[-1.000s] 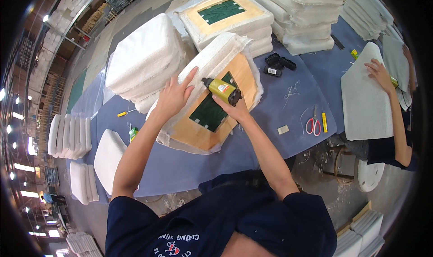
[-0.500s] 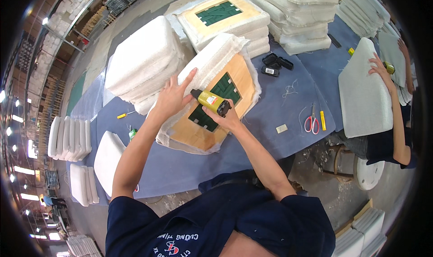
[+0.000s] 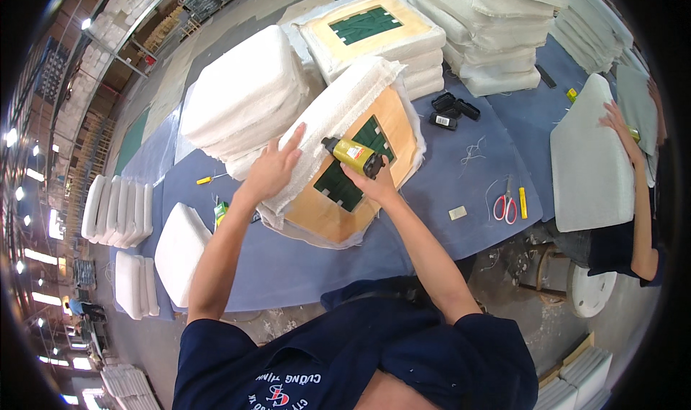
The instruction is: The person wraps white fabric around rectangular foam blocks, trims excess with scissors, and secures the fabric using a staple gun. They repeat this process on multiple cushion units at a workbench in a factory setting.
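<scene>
A padded white seat cushion point(image 3: 327, 114) tilts up in front of me, its underside showing a wooden panel point(image 3: 309, 208) with green webbing point(image 3: 338, 185) in a rectangular opening. My right hand point(image 3: 374, 183) grips a yellow-green staple gun point(image 3: 354, 157) with black ends. The gun's nose points left, close to the fabric along the panel's edge. My left hand point(image 3: 272, 169) rests on that white fabric with its fingers spread, a little left of the nose. The gun's handle is mostly hidden below its body.
Cushion stacks stand behind point(image 3: 245, 86) and at the back right point(image 3: 497, 43). On the blue-covered table point(image 3: 432, 194) lie red-handled scissors point(image 3: 506, 203), a yellow cutter point(image 3: 522, 203), black cases point(image 3: 455, 106) and a small pale block point(image 3: 458, 212). At right, a co-worker's hand point(image 3: 617, 126) holds a cushion.
The whole view has shifted slightly. My left hand has slid a little toward me along the fabric. The staple gun has moved slightly away from me, still in my right hand.
</scene>
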`<state>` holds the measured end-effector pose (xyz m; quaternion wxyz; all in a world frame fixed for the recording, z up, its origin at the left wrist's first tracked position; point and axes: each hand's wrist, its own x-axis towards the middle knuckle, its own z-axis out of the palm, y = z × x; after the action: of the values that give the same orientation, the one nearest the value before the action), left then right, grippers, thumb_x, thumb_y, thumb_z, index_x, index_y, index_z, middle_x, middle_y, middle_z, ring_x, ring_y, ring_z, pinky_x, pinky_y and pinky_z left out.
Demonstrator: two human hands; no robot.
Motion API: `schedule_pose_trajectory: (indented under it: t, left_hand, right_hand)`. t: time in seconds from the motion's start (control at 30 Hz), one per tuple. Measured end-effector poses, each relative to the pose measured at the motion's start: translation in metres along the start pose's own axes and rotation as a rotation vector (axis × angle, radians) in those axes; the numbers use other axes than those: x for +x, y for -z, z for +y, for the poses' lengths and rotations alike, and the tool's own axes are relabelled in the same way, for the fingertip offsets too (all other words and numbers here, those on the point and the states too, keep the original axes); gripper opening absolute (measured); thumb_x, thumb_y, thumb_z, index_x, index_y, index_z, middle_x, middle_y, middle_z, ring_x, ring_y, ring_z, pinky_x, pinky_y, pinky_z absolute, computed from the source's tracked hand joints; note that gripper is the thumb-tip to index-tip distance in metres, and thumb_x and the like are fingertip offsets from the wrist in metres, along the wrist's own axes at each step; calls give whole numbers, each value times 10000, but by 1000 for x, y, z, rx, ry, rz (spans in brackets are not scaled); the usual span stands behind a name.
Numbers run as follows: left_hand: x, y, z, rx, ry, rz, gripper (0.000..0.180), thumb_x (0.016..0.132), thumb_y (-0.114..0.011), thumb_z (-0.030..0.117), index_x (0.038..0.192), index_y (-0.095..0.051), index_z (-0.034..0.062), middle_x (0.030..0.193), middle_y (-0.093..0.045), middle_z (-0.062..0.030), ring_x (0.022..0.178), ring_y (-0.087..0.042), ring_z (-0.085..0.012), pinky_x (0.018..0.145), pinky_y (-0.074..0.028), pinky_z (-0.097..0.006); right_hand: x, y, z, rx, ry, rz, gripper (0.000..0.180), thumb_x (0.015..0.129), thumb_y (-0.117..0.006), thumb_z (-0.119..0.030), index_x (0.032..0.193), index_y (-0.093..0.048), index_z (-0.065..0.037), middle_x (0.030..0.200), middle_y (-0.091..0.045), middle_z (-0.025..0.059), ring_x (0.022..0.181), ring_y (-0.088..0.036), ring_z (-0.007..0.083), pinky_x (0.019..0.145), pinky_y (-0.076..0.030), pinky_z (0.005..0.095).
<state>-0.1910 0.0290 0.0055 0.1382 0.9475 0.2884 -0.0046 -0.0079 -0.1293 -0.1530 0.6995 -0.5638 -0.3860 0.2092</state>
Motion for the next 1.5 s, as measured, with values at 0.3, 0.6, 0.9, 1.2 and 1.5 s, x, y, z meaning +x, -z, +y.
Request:
schedule_pose_trajectory:
  t: [0.3,0.6,0.9,1.2,1.5]
  left_hand:
    - [-26,-20,-8,179,-63,183,854,1040,-719,380,1746,-242,435,1552,-475,-335,1277,-612,-566,1042,-558,-610]
    - [-25,-18,-5,151,-16,126,1030,946,-800,285,1758,-183,429,1570,-448,-327,1317,-586,-544,1103,-523,-602]
    - [-32,19,-63,-484,-62,-83,684,1159,-414,358,1780,-181,189,1766,-338,-209,1589,-377,-432,1331,-303,-455]
    - [-74,-20,-7,158,39,175,744,1084,-661,359,1732,-302,431,1352,-554,-320,1221,-642,-560,996,-571,-598]
    - [-75,-28,-6,188,21,194,901,1007,-773,307,1746,-268,415,1416,-538,-314,1256,-624,-543,1027,-559,-579]
  right_hand:
    - [-29,-18,-37,65,-90,-229,295,937,-869,-205,1101,-815,34,972,-837,79,860,-767,119,777,-590,301]
    - [-40,-35,-34,28,-30,-227,297,891,-854,-225,1054,-795,16,909,-827,149,811,-808,249,745,-593,345]
    - [-41,-31,-24,31,-4,-175,287,890,-856,-225,1042,-794,11,882,-816,145,781,-796,242,735,-586,345]
    - [-46,-36,-24,-62,-27,-168,321,894,-849,-311,1046,-810,-32,922,-828,134,831,-785,292,830,-566,392]
    - [-72,-50,-2,-81,-7,-220,448,839,-915,-321,1129,-803,1,888,-806,137,794,-735,318,838,-571,394]
